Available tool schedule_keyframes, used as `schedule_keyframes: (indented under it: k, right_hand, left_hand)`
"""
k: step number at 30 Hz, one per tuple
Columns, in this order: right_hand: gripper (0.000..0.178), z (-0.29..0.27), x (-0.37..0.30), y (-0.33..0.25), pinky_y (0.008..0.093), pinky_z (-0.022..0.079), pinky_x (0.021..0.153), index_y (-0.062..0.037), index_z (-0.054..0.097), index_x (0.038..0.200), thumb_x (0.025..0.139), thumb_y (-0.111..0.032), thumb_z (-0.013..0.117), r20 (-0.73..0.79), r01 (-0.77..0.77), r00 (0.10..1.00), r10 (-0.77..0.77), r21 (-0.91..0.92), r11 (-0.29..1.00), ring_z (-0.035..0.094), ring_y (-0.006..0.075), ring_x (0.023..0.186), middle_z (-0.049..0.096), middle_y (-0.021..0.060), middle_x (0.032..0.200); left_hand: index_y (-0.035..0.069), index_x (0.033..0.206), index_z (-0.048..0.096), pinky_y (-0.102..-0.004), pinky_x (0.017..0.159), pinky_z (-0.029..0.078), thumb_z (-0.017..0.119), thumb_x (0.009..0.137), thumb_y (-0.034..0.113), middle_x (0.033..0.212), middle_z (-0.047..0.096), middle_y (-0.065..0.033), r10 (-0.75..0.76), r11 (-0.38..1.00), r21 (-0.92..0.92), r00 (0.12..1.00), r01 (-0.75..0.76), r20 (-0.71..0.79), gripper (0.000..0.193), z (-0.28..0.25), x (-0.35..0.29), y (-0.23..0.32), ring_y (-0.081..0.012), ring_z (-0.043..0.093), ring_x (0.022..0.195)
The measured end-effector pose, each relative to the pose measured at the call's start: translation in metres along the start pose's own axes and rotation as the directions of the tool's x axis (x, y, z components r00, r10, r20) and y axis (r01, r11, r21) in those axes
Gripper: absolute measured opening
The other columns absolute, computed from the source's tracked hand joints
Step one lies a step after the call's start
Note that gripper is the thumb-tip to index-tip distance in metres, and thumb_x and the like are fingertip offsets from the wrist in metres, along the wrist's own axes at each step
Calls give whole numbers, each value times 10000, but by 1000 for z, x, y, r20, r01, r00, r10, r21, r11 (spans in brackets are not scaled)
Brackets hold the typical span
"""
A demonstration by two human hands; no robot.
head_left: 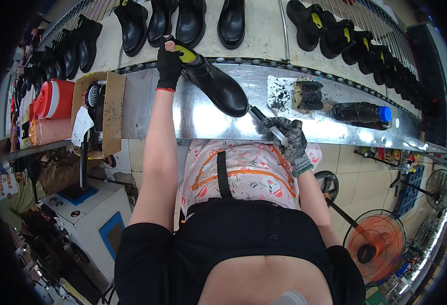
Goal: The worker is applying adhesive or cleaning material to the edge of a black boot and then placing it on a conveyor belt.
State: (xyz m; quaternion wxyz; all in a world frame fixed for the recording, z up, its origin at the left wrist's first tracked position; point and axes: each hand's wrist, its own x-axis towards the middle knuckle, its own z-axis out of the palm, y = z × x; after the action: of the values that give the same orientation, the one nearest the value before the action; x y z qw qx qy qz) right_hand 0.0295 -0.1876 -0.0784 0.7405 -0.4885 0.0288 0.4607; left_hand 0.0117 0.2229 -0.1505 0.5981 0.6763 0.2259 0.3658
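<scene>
Black-and-grey-gloved, grasping boot [218, 91] with left hand [168, 68], tool [257, 113] with right hand [291, 141] near worktop's [203, 123] front edge; risking scuffs by slipping.

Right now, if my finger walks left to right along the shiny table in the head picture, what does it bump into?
Red-and-white jug, cardboard box, left hand in black, held black boot, right hand in grey, dark bottle with a blue cap.

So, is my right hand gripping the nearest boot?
No, the left hand grips that boot at its top; the right hand holds a slim tool.
</scene>
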Motion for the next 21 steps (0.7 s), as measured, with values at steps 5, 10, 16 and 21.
schedule_keyframes:
  k: [5, 10, 16, 21]
  right_hand:
    - [740, 3, -7, -22, 219, 477, 617, 21, 617, 1086, 891, -646, 363, -135, 3, 990, -32, -207, 978, 635, 147, 818, 671, 134, 965]
    - [661, -11, -4, -28, 187, 395, 498, -32, 644, 1059, 946, -579, 291, -198, 41, 974, -112, -335, 941, 573, 77, 640, 687, 56, 912]
    - [609, -6, -1, -31, 191, 321, 421, -90, 682, 976, 927, -577, 321, -298, -6, 909, -292, -709, 705, 453, 42, 511, 659, 5, 771]
    - [319, -10, 9, -32, 279, 411, 567, -78, 681, 962, 908, -329, 492, -163, 76, 895, -415, -861, 503, 554, 167, 652, 664, 59, 811]
  left_hand:
    - [60, 1098, 497, -337, 676, 463, 433, 926, 512, 861, 617, -98, 159, 919, 357, 986, -165, 48, 488, 16, -4, 38, -231, 613, 777]
    - [66, 1108, 476, -389, 667, 469, 514, 821, 623, 862, 634, -122, 173, 813, 549, 981, -194, 89, 627, 19, -22, 76, -317, 638, 785]
    - [65, 935, 477, -315, 650, 445, 725, 730, 468, 765, 547, -56, 119, 786, 606, 992, -123, 48, 516, 28, -58, 127, -196, 559, 673]
    - [71, 905, 454, -289, 615, 446, 844, 582, 422, 723, 510, -28, 26, 735, 677, 1000, -30, 16, 616, 37, -94, 161, -164, 518, 642]
